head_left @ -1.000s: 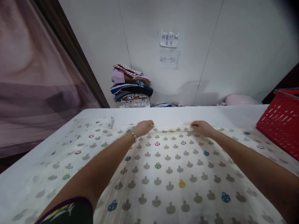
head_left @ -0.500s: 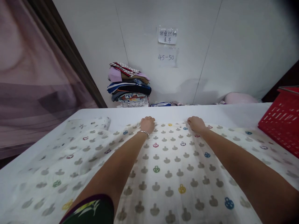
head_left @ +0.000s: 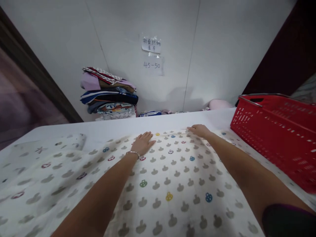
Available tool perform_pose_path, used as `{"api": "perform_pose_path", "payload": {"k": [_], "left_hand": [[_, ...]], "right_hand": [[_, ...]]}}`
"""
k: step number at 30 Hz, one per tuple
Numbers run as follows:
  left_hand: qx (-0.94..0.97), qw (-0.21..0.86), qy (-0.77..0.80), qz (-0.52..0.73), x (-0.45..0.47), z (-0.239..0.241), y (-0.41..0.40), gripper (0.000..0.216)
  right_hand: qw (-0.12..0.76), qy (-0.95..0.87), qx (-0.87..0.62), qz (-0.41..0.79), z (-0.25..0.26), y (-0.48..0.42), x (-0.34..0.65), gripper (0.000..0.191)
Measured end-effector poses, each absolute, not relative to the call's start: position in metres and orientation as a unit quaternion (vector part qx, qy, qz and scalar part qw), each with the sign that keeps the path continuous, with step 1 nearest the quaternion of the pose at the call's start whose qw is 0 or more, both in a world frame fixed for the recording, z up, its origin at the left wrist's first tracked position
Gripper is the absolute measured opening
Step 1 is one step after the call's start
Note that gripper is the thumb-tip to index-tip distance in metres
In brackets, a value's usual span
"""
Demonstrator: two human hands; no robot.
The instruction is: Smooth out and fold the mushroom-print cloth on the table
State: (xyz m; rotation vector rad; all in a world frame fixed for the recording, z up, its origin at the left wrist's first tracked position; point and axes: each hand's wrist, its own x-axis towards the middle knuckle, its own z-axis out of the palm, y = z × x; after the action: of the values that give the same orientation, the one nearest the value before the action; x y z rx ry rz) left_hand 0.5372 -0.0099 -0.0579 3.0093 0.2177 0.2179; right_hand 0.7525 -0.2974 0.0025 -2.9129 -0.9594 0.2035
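A white cloth (head_left: 168, 184) printed with grey and coloured apple shapes lies spread over the white table (head_left: 111, 126). My left hand (head_left: 142, 143) rests flat on the cloth near its far edge, fingers stretched out, a bracelet on the wrist. My right hand (head_left: 199, 130) lies palm down on the cloth's far edge, fingers extended. Neither hand holds anything.
A red plastic basket (head_left: 274, 126) stands on the table at the right. A stack of folded clothes (head_left: 108, 95) sits against the white wall behind the table, with paper notes (head_left: 151, 45) taped above. A pink bundle (head_left: 219, 104) lies by the wall.
Both hands let go of the cloth's far edge and now lie flat on it. The view has swung to the right, bringing more of the red basket in.
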Motion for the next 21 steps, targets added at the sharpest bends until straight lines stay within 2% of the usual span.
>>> {"api": "perform_pose_path", "payload": {"k": [2, 4, 8, 11, 13, 21], "left_hand": [[0.993, 0.058, 0.076, 0.072, 0.538, -0.057, -0.01, 0.054], [0.993, 0.058, 0.082, 0.068, 0.538, -0.055, -0.011, 0.054], [0.993, 0.054, 0.09, 0.062, 0.538, -0.052, -0.013, 0.053], [0.993, 0.05, 0.091, 0.06, 0.538, -0.05, -0.013, 0.054], [0.993, 0.047, 0.091, 0.06, 0.539, -0.05, -0.013, 0.054], [0.993, 0.042, 0.089, 0.07, 0.541, -0.055, -0.008, 0.055]], "right_hand": [[0.05, -0.288, -0.952, 0.094, 0.007, -0.327, 0.764, 0.067], [0.041, -0.269, -0.956, 0.112, 0.009, -0.356, 0.775, 0.066], [-0.016, -0.263, -0.96, 0.097, 0.006, -0.412, 0.789, 0.045], [-0.017, -0.243, -0.966, 0.085, 0.002, -0.444, 0.791, 0.027], [-0.008, -0.221, -0.972, 0.077, -0.001, -0.459, 0.791, 0.023], [0.031, -0.152, -0.988, -0.005, -0.02, -0.451, 0.814, 0.032]]}}
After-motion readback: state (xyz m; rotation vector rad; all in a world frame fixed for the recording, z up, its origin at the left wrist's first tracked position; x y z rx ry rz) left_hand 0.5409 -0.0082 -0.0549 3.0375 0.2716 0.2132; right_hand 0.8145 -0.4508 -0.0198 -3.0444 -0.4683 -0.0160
